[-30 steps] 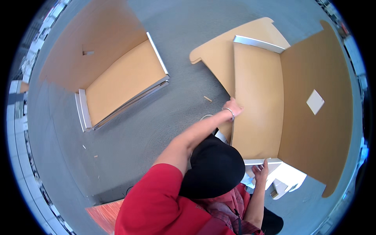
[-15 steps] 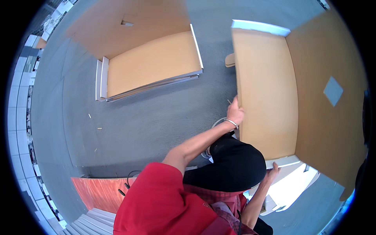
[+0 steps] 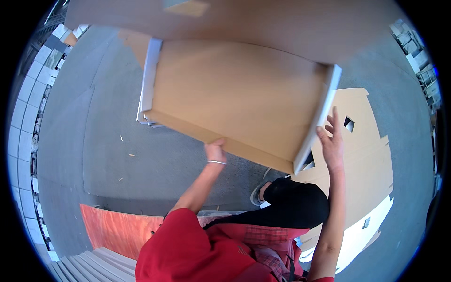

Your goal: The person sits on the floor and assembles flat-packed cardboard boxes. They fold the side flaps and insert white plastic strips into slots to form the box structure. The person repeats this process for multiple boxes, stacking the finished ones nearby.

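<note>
A large open cardboard box (image 3: 239,94), brown inside with white side walls, is held up in front of me, tilted. My left hand (image 3: 216,150), with a bracelet at the wrist, grips the box's near wall. Beside the right side wall is my right hand (image 3: 332,143), its fingers stretched and apart, the thumb at the wall's edge. The box's broad lid flap rises blurred at the top of the view. Beneath the box, the lower-left corner of a stack of boxes (image 3: 145,120) shows; the rest of that stack is hidden.
Flat die-cut cardboard sheets (image 3: 361,145) lie on the grey floor at the right, one with its white side showing. A reddish wooden board (image 3: 117,228) is at the lower left, beside a pile of white strips (image 3: 94,265). Small scraps dot the floor.
The box has swung from my right side to over the stack in front and turned sideways. My left hand moved left with it; my right hand rose and its fingers spread.
</note>
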{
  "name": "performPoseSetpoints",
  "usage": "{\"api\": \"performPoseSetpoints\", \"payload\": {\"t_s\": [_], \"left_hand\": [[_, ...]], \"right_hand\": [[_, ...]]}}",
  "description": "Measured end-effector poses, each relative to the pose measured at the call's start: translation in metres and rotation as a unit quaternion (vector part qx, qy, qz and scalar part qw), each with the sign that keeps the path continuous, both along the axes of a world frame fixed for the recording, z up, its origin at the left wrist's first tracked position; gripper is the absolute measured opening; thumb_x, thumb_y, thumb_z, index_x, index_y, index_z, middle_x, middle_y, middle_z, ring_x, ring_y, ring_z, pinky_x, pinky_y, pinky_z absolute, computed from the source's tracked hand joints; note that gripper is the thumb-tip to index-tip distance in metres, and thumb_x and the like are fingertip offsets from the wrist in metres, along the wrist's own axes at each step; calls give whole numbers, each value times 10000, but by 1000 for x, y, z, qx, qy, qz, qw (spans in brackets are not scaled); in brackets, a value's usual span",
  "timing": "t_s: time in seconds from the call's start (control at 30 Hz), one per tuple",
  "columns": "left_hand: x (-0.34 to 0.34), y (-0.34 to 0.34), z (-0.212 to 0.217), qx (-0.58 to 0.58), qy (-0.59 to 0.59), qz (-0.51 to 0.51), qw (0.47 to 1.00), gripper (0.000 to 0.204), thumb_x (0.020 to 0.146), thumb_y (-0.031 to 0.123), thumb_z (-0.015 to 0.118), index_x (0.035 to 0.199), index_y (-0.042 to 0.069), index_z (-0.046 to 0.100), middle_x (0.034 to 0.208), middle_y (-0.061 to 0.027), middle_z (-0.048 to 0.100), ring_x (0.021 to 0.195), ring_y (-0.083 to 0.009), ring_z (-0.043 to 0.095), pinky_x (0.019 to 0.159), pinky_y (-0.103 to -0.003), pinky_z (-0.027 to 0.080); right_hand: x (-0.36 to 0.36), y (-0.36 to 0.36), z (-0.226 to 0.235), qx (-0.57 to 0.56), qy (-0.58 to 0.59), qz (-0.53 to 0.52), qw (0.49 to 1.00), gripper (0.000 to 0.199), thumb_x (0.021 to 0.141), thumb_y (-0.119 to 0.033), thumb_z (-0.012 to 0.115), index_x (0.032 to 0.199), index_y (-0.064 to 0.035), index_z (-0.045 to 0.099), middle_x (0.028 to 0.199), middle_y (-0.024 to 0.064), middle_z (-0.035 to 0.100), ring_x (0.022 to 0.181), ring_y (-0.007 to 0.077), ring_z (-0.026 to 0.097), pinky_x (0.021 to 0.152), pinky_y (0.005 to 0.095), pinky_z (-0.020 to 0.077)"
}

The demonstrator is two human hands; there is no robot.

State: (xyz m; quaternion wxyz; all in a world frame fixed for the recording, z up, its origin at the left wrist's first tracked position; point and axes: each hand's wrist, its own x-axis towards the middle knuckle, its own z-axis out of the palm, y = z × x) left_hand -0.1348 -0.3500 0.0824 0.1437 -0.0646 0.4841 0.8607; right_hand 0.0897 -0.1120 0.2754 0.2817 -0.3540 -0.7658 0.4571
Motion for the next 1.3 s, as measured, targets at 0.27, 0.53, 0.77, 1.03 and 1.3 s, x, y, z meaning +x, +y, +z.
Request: {"api": "performPoseSetpoints", "payload": {"t_s": [0.27,0.53,0.77,1.03,1.3], "left_hand": [[-184,-45,-47,-53,-151,93,983,336,791,-54,500,1126,-28,522,1073,-194,597,903,-384,642,677,-574,580],[-264,-35,-61,-193,-117,95,969,261,814,-43,501,1072,-60,533,968,-221,635,729,-379,665,608,-528,609],[-290,-2,-80,-303,-156,-67,938,319,912,212,518,1141,-9,502,1018,-214,604,803,-370,648,657,-541,590],[-259,-11,-91,-375,-148,-118,908,611,945,521,457,1212,-28,469,1132,-194,574,886,-395,646,726,-539,568],[-265,3,-94,-448,-78,9,891,378,916,295,608,992,-69,542,860,-162,624,687,-296,669,546,-385,583]], "right_hand": [[101,9,-90,-144,-59,-165,974,463,882,-245,647,1294,-50,566,1274,136,555,1018,217,590,861,334,488],[269,-90,-218,-177,-170,-208,947,427,885,-255,633,1222,5,599,1035,123,662,852,177,626,723,304,515],[301,-140,-239,-343,-226,-324,852,380,864,-248,616,1157,-6,634,978,135,658,792,200,613,676,309,499],[302,-132,-244,-198,-396,-269,855,362,809,-259,625,1104,-55,672,1043,200,634,967,332,610,856,393,485],[388,-125,-290,-176,-482,-485,708,496,777,-319,629,1211,-79,619,1162,239,597,1093,385,575,951,435,457]]}}
